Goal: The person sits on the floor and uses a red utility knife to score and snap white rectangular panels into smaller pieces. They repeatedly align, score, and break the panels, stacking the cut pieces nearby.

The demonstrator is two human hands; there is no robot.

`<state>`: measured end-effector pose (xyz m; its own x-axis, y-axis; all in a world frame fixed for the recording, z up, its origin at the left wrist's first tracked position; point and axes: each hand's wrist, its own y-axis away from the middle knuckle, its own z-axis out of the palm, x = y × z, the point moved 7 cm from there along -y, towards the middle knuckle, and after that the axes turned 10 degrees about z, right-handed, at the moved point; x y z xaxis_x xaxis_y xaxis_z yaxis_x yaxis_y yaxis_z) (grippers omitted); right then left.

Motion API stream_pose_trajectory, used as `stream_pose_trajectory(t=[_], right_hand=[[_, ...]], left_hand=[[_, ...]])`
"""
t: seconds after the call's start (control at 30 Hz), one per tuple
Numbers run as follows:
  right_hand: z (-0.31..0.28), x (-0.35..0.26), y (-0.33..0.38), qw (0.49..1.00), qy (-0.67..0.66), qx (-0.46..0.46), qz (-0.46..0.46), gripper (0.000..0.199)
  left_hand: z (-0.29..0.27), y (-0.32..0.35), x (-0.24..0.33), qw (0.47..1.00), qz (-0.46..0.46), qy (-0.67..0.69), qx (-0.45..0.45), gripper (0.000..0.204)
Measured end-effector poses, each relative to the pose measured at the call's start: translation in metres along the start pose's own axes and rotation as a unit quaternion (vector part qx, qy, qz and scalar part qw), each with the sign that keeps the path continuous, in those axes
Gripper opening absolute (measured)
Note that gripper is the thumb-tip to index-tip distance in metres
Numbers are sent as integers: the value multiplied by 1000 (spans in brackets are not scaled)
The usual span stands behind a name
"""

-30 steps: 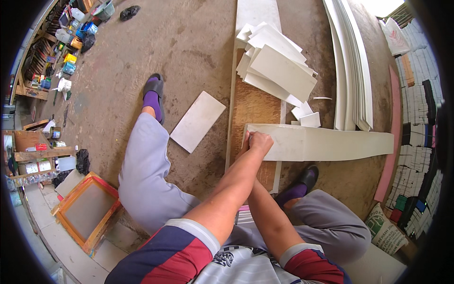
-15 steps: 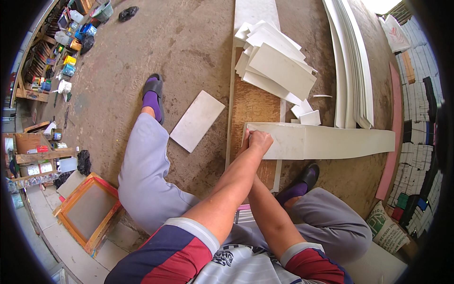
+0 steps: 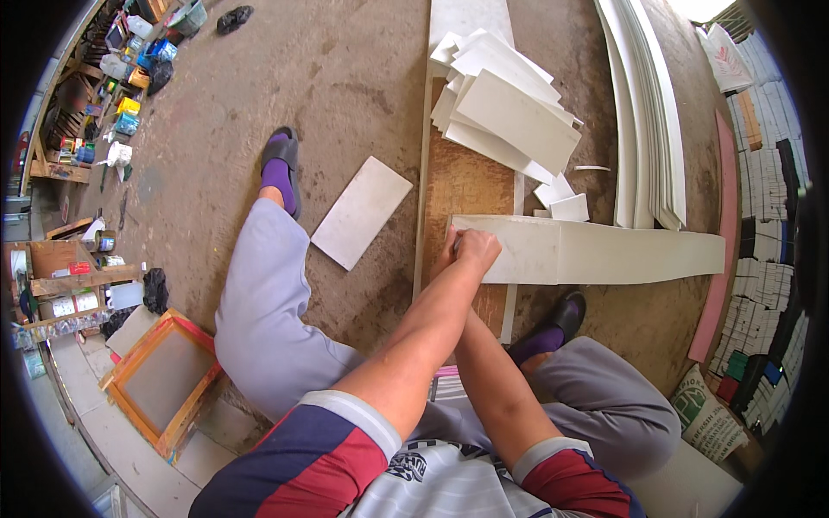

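Observation:
My arms are crossed over the left end of a long white strip, which lies across a worn brown board. A shorter white panel lies on the strip's left part, its right edge showing as a line. My left hand is closed in a fist and pressed on this panel near its left end. Just left of it, my right hand is at the panel's left edge, mostly covered by my left hand and forearm. Its visible fingers look curled; whatever they hold is hidden.
A loose pile of white panels sits farther up the board, with small offcuts beside it. One white panel lies on the floor at left. Long white strips are stacked at right. A framed screen stands at lower left.
My hands stay at the panel's left end with hardly any shift. The whole view has tilted slightly; the panels and strip lie where they were.

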<state>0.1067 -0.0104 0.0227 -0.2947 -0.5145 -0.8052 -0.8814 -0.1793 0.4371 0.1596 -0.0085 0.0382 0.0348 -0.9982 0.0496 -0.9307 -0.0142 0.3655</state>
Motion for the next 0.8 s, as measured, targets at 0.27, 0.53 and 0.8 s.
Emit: stream_pose_trajectory(t=[0.27, 0.53, 0.8], right_hand=[[-6, 6, 1, 1000, -3, 3, 3, 47], [-15, 17, 19, 1000, 1, -20, -10, 46], [-40, 42, 101, 920, 314, -236, 2, 50]], left_hand=[[2, -1, 1, 994, 7, 41, -102, 22], [-3, -4, 5, 999, 16, 28, -33, 16], [-1, 2, 0, 999, 3, 35, 20, 15]])
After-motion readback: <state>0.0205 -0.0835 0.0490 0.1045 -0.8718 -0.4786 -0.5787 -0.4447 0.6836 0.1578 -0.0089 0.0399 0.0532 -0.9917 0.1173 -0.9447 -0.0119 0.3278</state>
